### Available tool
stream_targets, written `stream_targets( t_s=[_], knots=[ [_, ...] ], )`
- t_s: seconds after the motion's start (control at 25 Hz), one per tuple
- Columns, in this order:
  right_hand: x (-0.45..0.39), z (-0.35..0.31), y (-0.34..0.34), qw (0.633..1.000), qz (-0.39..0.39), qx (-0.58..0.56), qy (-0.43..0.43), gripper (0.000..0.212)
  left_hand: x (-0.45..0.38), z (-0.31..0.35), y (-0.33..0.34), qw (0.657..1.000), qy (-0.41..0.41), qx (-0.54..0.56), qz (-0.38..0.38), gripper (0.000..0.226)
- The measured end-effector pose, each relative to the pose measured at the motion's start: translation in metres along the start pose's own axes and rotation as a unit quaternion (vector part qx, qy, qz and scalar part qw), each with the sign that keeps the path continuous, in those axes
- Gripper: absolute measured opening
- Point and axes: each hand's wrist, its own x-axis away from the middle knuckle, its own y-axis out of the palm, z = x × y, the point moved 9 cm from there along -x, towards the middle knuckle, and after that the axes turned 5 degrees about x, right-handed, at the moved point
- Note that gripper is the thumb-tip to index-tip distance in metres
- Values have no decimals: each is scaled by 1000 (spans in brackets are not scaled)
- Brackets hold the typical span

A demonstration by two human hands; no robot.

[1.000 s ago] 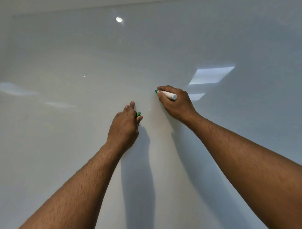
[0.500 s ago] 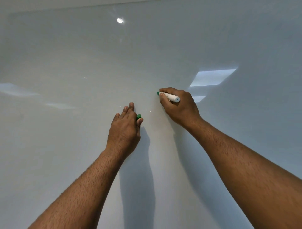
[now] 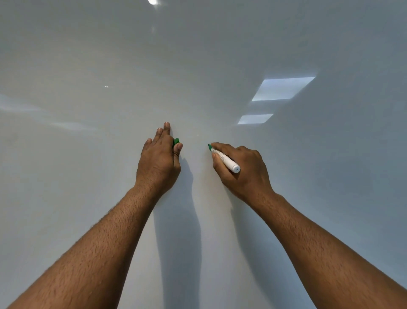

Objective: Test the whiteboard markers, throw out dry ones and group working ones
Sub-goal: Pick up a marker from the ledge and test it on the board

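Observation:
A glossy whiteboard point(image 3: 110, 176) fills the whole view. My right hand point(image 3: 242, 169) grips a white marker point(image 3: 226, 162) with a green tip, and the tip touches the board. No ink line shows on the board around the tip. My left hand point(image 3: 159, 158) rests flat against the board, to the left of the marker, with the green cap point(image 3: 176, 141) tucked between thumb and forefinger. Most of the cap is hidden by the fingers.
Bright reflections of windows point(image 3: 283, 88) lie on the board up and to the right of my hands. A lamp reflection point(image 3: 152, 2) shows at the top edge. Both forearms cast shadows on the board below the hands.
My right hand has drawn the marker tip down the board and closer to my left hand. The left hand with the cap has stayed pressed on the board.

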Motion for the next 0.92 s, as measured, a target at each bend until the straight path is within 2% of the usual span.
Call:
stream_targets(
  t_s=[0.32, 0.6, 0.8, 0.92],
  knots=[
    [70, -13, 11, 999, -19, 24, -32, 40, 36, 1, 11, 1000, -11, 19, 16, 52],
    [139, -21, 24, 993, -47, 50, -95, 34, 71, -2, 22, 999, -6, 31, 12, 46],
    [186, -26, 41, 983, -137, 34, -114, 34, 112, -9, 42, 1000, -1, 21, -18, 34],
    [217, -27, 49, 974, -223, 1, -40, 39, 157, -13, 56, 998, -11, 33, -54, 31]
  ],
)
